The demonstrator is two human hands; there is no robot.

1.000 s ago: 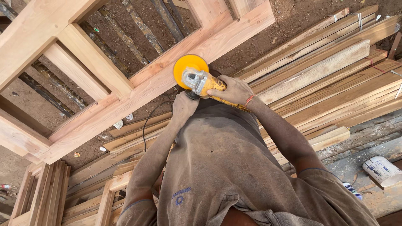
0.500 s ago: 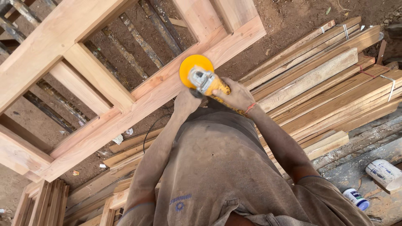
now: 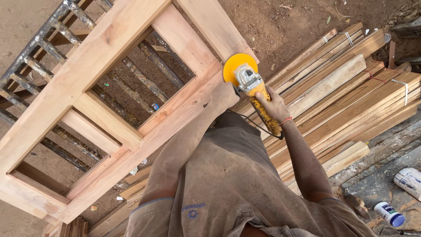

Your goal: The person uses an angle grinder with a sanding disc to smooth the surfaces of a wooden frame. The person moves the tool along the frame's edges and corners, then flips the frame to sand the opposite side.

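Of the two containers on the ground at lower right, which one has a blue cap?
The smaller white bottle, nearer the person's right arm; the larger white container at the frame edge shows no cap.

soft, even daylight falls on everything i see, bright but without glare. shadows are faint and diffuse, darkest under the wooden frame [image 3: 109,87] at left. the view stays sharp throughout, with lines bowing slightly toward the wide-angle edges.

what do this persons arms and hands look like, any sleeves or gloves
No gloves: both hands are bare. The left hand and right hand extend from bare, dusty forearms. Short sleeves of a dust-covered grey-brown shirt end above the elbows, edged with a thin blue hem. A thin red-orange band circles the right wrist.
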